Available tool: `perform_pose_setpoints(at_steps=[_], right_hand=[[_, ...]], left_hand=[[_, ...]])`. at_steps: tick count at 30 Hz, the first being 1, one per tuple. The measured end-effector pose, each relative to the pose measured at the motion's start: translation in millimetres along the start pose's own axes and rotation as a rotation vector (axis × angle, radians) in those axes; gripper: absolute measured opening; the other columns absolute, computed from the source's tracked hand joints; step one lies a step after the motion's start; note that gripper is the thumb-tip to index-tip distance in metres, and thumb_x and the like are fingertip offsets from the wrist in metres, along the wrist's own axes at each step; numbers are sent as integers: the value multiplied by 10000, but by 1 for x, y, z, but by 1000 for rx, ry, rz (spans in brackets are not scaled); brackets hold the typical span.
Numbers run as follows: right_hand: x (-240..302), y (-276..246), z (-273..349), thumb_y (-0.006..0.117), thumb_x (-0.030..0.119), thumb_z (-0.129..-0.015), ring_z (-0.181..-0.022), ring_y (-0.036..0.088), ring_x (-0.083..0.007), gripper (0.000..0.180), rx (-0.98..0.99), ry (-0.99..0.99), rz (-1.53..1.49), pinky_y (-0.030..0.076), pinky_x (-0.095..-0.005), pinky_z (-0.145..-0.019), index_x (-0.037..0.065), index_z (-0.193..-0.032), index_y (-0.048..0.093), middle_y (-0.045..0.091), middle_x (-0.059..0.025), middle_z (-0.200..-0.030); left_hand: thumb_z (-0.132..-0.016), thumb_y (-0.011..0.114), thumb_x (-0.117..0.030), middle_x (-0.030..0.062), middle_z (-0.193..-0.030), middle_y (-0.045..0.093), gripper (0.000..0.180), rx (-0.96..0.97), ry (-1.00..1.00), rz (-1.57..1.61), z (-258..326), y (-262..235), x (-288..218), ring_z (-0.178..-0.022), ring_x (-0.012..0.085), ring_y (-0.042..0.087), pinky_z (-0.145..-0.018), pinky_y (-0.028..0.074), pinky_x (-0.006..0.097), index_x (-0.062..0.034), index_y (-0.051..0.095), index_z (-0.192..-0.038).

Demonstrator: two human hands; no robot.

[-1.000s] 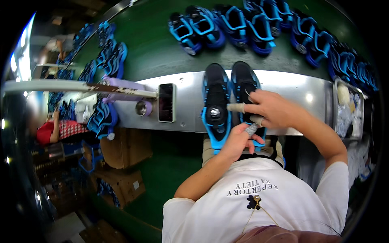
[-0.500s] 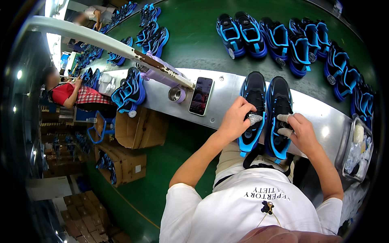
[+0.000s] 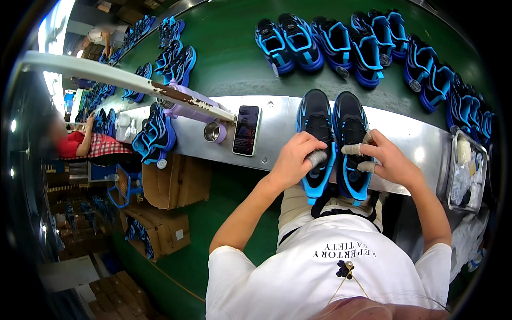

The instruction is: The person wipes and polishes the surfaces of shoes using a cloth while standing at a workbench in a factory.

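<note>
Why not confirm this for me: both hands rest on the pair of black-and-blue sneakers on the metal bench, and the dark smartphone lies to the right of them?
Not quite. The head view shows the dark smartphone lying left of the pair of black-and-blue sneakers, not right. The rest holds: left hand and right hand rest on them, on the metal bench.

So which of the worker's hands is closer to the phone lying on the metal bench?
Left. The left hand rests on the left shoe, just right of the phone. The right hand is on the right shoe, farther from it.
</note>
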State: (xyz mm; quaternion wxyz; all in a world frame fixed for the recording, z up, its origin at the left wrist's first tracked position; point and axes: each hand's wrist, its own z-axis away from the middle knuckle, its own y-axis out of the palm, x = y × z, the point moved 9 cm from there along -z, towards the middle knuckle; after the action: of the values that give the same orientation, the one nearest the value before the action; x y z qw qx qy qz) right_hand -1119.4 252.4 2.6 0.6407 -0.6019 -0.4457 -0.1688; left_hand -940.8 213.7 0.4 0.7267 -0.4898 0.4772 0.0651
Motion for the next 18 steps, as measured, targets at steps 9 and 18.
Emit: perform_pose_setpoints(at_steps=[9, 18], right_hand=[[13, -9, 6, 754, 106, -716, -811, 563, -283, 356, -19, -49, 77, 469, -391, -684, 100, -1059, 656, 533, -106, -851], [6, -9, 11, 747, 74, -732, -824, 539, -263, 417, 28, 6, 109, 471, -386, -740, 167, -1132, 673, 504, -79, -838]], left_hand=[[-688, 620, 53, 115, -1060, 610, 341, -151, 203, -275, 5, 6, -30, -938, 321, 561, -832, 478, 385, -46, 656, -1013], [-670, 562, 60, 111, -1123, 609, 408, 4, 179, -120, 5, 13, -25, -1023, 296, 544, -903, 459, 361, -69, 669, -1042]])
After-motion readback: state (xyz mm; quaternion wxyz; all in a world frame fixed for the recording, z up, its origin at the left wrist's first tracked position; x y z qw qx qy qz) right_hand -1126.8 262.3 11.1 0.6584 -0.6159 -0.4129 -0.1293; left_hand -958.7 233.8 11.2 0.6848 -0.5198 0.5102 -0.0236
